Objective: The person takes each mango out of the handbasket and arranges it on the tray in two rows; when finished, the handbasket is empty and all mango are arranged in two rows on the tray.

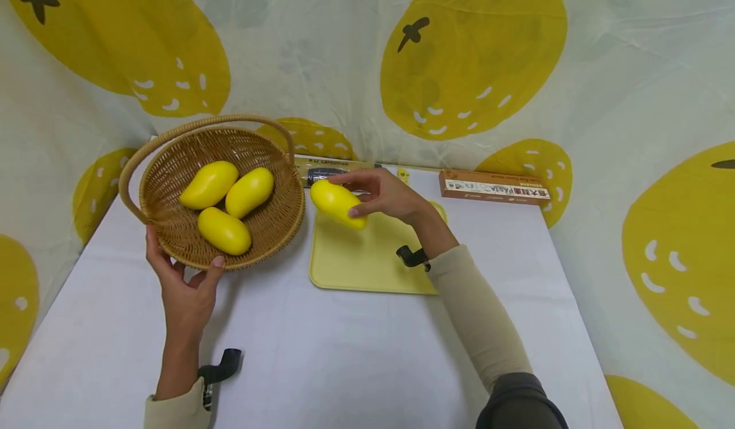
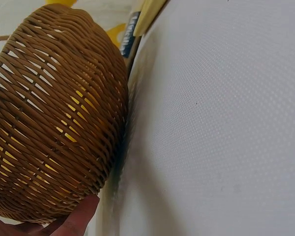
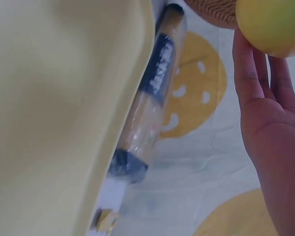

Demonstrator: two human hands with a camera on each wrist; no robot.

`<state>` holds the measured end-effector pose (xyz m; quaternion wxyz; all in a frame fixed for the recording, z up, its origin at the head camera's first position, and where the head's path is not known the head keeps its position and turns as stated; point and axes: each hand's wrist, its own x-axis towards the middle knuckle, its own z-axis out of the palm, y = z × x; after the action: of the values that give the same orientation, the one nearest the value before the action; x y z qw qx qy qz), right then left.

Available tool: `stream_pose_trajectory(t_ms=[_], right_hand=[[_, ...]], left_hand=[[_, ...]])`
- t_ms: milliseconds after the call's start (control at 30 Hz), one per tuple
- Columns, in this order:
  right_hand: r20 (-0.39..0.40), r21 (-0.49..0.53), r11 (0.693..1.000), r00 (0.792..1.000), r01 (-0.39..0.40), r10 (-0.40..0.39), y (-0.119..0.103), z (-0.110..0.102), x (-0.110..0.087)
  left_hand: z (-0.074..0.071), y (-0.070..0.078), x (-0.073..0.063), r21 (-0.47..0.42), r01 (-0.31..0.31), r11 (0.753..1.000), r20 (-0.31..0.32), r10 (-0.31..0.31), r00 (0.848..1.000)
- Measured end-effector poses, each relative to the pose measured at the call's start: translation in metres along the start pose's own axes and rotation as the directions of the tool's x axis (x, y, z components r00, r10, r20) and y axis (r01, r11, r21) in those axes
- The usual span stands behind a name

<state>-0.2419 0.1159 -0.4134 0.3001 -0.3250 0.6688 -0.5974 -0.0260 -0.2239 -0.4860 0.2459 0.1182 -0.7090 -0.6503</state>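
Observation:
A brown wicker basket [image 1: 287, 231] with a tall arched handle holds three yellow mangoes [image 1: 224, 231] on the left of the table. My left hand [image 1: 186, 288] grips its near rim, the thumb over the edge; the left wrist view shows the woven side [image 2: 59, 113] close up. Between the thumb and fingers of my right hand [image 1: 390, 196] is another yellow mango [image 1: 335, 203], held above the far left part of a pale yellow tray [image 1: 356, 276]. In the right wrist view this mango [image 3: 273, 24] is partly cut off by the frame.
Behind the tray lies a spaghetti packet [image 1: 327, 170], its dark label showing in the right wrist view. A brown pasta box [image 1: 494, 186] stands at the back right of the white-covered table [image 1: 321, 359]. A fruit-printed curtain [image 1: 333, 46] hangs behind.

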Motion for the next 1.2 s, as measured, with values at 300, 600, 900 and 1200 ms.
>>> stream_pose_trajectory(t_ms=[300,600,900,1200], right_hand=[[-0.049,-0.058,0.994,0.995,-0.089,0.086,0.025,-0.021,-0.008],[-0.017,-0.232,0.970,0.997,-0.078,0.076,0.043,-0.026,0.004],[0.043,-0.317,0.947,0.997,-0.053,0.071,0.047,-0.020,0.019],[0.060,-0.404,0.914,0.997,-0.027,0.056,0.046,-0.018,0.022]], left_hand=[[0.001,0.003,-0.001,0.002,0.011,1.000,0.000,-0.011,1.000],[0.001,0.003,0.000,-0.020,0.003,1.000,-0.005,-0.003,1.000],[0.001,0.004,-0.001,-0.026,0.008,1.000,-0.002,-0.008,1.000],[0.001,0.004,-0.001,-0.016,0.009,1.000,-0.002,-0.009,1.000]])
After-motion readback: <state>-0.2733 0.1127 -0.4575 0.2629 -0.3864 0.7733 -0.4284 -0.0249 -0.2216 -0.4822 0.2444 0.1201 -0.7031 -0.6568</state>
